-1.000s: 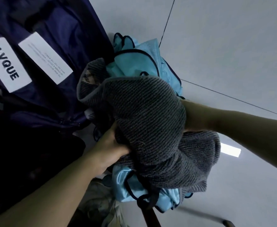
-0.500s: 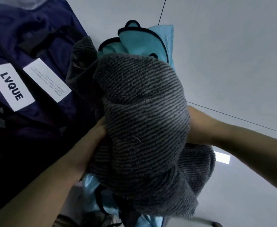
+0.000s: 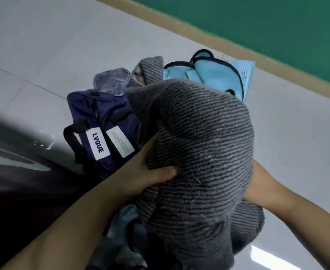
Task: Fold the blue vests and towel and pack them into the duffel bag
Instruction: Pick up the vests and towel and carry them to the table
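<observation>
Fingers of the left hand (image 3: pixel 150 172) grip the grey towel (image 3: pixel 195 152) bundled over blue vests (image 3: pixel 214 72), right hand (image 3: pixel 257 184) hidden behind it, grip untellable; duffel bag (image 3: pixel 101 117) lies at ten o'clock, nearer the left.

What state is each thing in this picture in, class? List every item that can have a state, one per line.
Grey towel: bunched, not folded, held up in both hands.
Blue vests: bundled under and behind the towel, not in the bag.
Duffel bag: lying on the floor; whether it is zipped cannot be told.
Left hand: grips the towel's left side.
Right hand: mostly hidden behind the towel, supporting it; its grip cannot be seen.
</observation>
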Demonstrator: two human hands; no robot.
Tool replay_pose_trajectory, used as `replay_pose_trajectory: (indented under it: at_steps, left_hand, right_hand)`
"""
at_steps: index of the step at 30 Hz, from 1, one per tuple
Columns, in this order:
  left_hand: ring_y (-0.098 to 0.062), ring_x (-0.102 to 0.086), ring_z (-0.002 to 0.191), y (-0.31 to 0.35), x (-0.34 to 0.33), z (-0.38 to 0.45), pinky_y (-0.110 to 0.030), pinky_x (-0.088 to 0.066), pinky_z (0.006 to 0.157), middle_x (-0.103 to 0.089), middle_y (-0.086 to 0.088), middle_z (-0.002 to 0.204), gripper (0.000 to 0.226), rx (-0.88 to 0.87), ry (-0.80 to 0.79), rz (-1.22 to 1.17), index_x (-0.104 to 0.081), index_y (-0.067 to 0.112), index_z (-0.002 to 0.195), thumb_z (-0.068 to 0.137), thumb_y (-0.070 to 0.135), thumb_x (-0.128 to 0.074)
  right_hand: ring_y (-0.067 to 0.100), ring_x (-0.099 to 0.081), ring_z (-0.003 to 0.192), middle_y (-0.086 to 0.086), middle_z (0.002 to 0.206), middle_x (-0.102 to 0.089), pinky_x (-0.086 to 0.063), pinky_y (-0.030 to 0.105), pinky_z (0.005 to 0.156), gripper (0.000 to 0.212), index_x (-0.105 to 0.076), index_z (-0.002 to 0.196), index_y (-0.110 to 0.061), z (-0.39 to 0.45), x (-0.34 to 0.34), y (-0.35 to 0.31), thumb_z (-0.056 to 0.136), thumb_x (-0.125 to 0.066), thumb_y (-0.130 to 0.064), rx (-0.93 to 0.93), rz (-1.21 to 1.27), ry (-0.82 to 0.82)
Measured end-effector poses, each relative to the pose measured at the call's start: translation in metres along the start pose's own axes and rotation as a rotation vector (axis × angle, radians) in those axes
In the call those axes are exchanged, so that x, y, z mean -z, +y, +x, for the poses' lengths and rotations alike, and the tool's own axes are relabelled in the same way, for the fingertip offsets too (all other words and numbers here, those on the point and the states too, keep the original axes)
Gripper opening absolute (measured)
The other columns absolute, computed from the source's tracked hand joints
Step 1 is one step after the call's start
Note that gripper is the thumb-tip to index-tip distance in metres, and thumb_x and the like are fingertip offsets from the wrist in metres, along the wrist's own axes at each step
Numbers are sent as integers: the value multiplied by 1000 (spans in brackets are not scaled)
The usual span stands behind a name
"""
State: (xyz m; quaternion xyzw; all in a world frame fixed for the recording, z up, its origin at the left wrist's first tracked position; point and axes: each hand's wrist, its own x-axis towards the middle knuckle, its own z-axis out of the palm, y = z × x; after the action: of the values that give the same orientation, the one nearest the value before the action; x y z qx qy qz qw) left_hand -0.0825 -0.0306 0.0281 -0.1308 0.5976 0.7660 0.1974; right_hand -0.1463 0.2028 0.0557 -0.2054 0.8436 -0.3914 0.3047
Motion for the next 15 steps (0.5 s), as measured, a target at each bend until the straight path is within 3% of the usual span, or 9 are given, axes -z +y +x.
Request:
replay_pose_trajectory:
  at_steps: [2,3,5,7,8,9,11,13,15]
  left_hand:
    - [5,-60,108,27,-1,-24,-9,-48,81,-64,28,114,92,-12,12,0,-41,46,126,49,44,-90]
    - [2,-59,111,43,-5,-36,-10,-48,82,-64,24,119,99,-11,23,2,-41,43,131,45,51,-90]
    - [2,-59,111,76,-19,-63,-4,-45,75,-64,19,121,94,-23,94,52,-44,32,134,52,49,-89]
    - [0,-61,105,102,-33,-89,3,-38,58,-63,11,120,66,-52,216,105,-40,15,139,82,15,-72]
    - [-3,-63,100,113,-37,-108,-1,-38,53,-60,9,118,56,-70,253,112,-35,16,141,91,3,-57]
    - [-11,-61,104,117,-38,-122,-8,-41,55,-57,6,123,55,-83,295,105,-30,17,144,94,2,-49]
    - [-26,-41,131,138,-45,-157,-17,-39,72,-40,-7,146,55,-123,422,71,-22,13,148,97,7,-44]
    - [-29,-33,136,161,-49,-186,-14,-42,68,-36,-8,146,60,-205,512,3,-19,8,148,96,7,-48]
    - [-31,-42,130,192,-59,-230,-20,-44,73,-43,-5,140,90,-300,480,-70,-21,5,147,76,12,-75]
  right_hand:
    - [-23,-52,95,-36,102,-59,-39,-2,77,62,-49,108,-30,-5,9,-32,60,-68,-64,53,23,-29]
    - [-22,-49,103,-42,110,-53,-38,-1,82,65,-49,119,-27,-12,16,-44,67,-67,-62,92,23,-7]
    - [-18,-43,117,-43,126,-43,-35,1,92,92,-37,139,-19,-29,32,-80,67,-65,-70,187,13,45]
    - [-19,-37,123,-44,134,-33,-34,3,96,109,-20,149,-26,-48,46,-116,63,-66,-74,284,-3,50]
    - [-21,-35,123,-48,133,-29,-34,2,96,112,-11,151,-32,-59,52,-136,63,-71,-69,313,3,60]
    - [-24,-33,122,-52,131,-26,-33,0,94,115,-2,150,-39,-71,57,-153,64,-76,-58,343,9,71]
    - [-25,-32,122,-55,131,-23,-30,2,96,120,10,147,-47,-97,65,-191,67,-79,-44,392,38,94]
    - [-21,-31,126,-49,138,-23,-29,14,104,120,12,147,-48,-123,68,-230,67,-78,-47,470,44,108]
    - [-18,-31,129,-43,143,-23,-28,21,108,118,9,148,-45,-146,67,-266,67,-76,-48,549,48,130]
